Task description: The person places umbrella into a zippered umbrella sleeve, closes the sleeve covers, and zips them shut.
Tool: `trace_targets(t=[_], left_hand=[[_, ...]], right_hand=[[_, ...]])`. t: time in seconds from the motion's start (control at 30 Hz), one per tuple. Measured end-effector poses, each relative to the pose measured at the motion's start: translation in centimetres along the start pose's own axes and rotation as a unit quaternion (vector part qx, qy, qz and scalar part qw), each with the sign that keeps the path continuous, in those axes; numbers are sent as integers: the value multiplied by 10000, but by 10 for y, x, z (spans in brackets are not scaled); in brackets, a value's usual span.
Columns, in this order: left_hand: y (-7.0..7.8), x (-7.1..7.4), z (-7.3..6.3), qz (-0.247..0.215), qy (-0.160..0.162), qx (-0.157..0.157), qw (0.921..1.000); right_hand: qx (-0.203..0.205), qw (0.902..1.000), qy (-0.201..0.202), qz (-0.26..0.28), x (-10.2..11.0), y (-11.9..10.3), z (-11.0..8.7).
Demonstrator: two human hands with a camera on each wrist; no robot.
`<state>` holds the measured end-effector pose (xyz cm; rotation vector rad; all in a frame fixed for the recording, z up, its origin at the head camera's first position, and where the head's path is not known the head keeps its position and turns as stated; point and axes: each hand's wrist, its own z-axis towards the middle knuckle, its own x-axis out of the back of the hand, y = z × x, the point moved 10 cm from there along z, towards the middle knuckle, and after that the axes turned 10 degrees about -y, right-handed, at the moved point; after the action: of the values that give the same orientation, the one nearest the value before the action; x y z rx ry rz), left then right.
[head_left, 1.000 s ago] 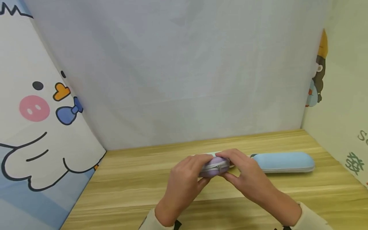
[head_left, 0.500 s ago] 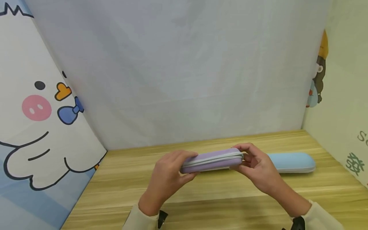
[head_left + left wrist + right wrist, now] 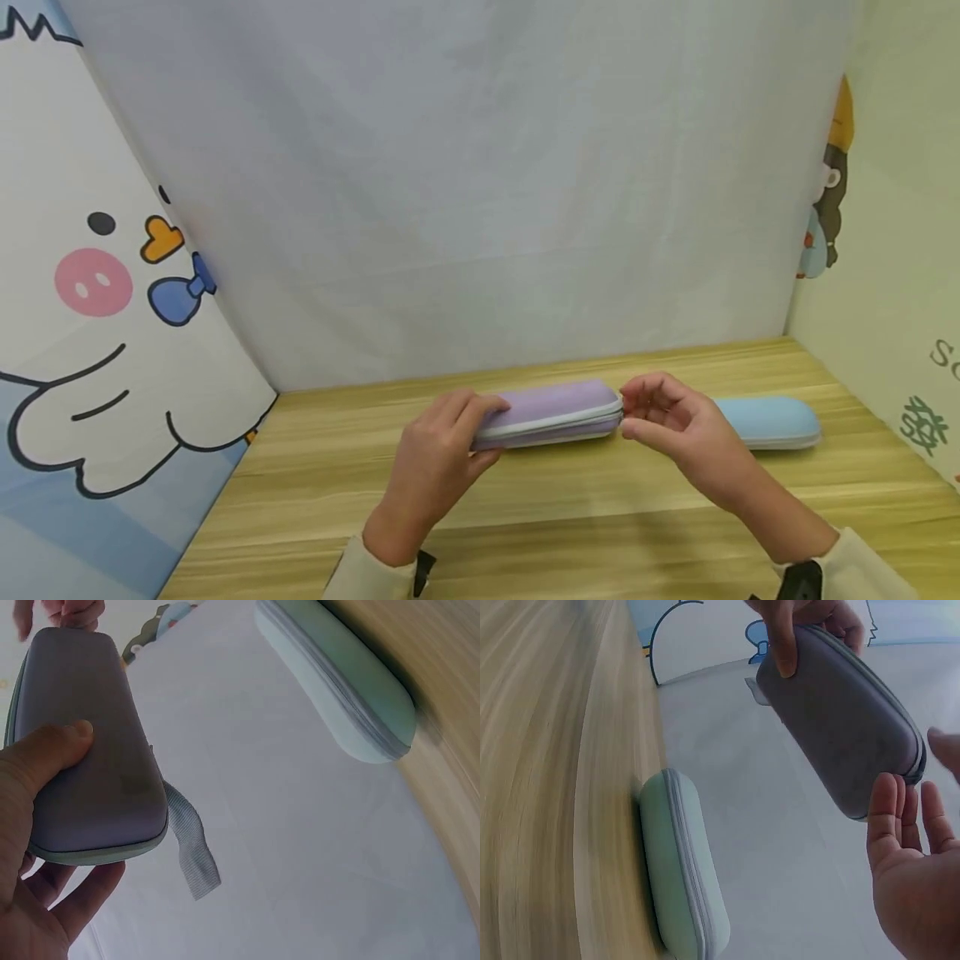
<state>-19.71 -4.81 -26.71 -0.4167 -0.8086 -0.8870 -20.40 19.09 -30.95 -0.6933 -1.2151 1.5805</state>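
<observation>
A purple zippered pencil case is held up over the table. My left hand grips its left end, thumb on one broad face and fingers around the other side, as the left wrist view shows. At the other end is my right hand, with its fingertips right by the zipper's corner. In the right wrist view the fingers of that hand overlap the case's end, and the thumb stands apart from them. A grey strap hangs from the case beside my left hand.
To the right, a light blue zippered case lies on the wooden table, partly behind my right hand. A pale green case shows in both wrist views. Cloth walls stand behind and at both sides.
The purple case has turned from end-on to lengthwise across the view. My left hand went left with its end; my right hand moved right and loosened, its thumb now apart from the case.
</observation>
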Motion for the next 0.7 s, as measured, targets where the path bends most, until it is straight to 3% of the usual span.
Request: trace_targets(t=[0.1,0.27,0.5,0.7], left_hand=[[2,0,0,77,15,-64,9999],[6,-3,1,117,-58,-134,9998],[13,-7,-2,-242,66,-533,9983],[16,-8,-4,-130,303,-695,9970]], right_hand=[[-391,9967,-163,692,0,10,-1],[-678,9781,-447,1918,-4,21,-2],[-630,9769,27,2041,7,25,-4],[-551,9735,154,2213,9,23,-5]])
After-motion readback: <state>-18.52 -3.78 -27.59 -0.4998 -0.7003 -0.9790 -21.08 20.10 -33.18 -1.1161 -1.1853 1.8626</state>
